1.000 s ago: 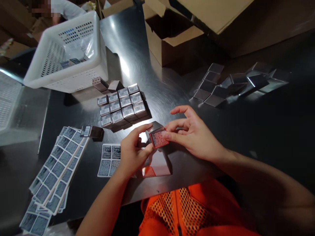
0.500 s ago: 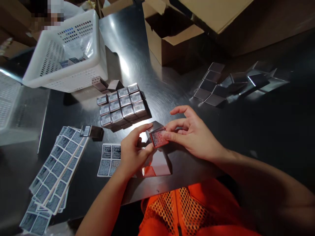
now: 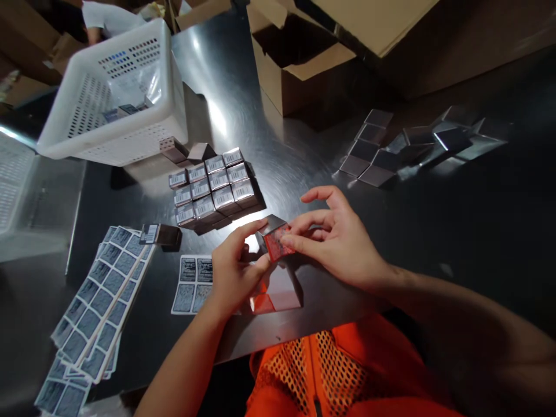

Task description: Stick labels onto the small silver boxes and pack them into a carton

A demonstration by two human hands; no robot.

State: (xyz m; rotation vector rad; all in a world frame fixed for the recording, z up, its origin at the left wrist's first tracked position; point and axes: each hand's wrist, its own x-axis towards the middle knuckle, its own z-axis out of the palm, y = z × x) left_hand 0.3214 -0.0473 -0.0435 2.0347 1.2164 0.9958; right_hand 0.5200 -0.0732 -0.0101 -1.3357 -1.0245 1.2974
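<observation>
A small silver box (image 3: 273, 238) with a printed sticker on its near face is held just above the steel table (image 3: 286, 156). My left hand (image 3: 232, 272) grips its left side between thumb and forefinger. My right hand (image 3: 336, 240) pinches its right edge, thumb pressed on the sticker face. Just left of my left hand lies a small sticker sheet (image 3: 191, 284). Beyond the hands stands a tight block of several labelled silver boxes (image 3: 212, 188).
A stack of sticker sheets (image 3: 98, 304) fans out at the near left, with one box (image 3: 161, 234) lying beside it. A white perforated basket (image 3: 115, 95) stands far left, an open cardboard carton (image 3: 299, 58) behind, and loose silver boxes (image 3: 417, 147) far right. Another person's sleeve (image 3: 110, 14) shows at top left.
My right thumb has slid a little further over the sticker face of the box. The view has shifted slightly; nothing else on the table has moved.
</observation>
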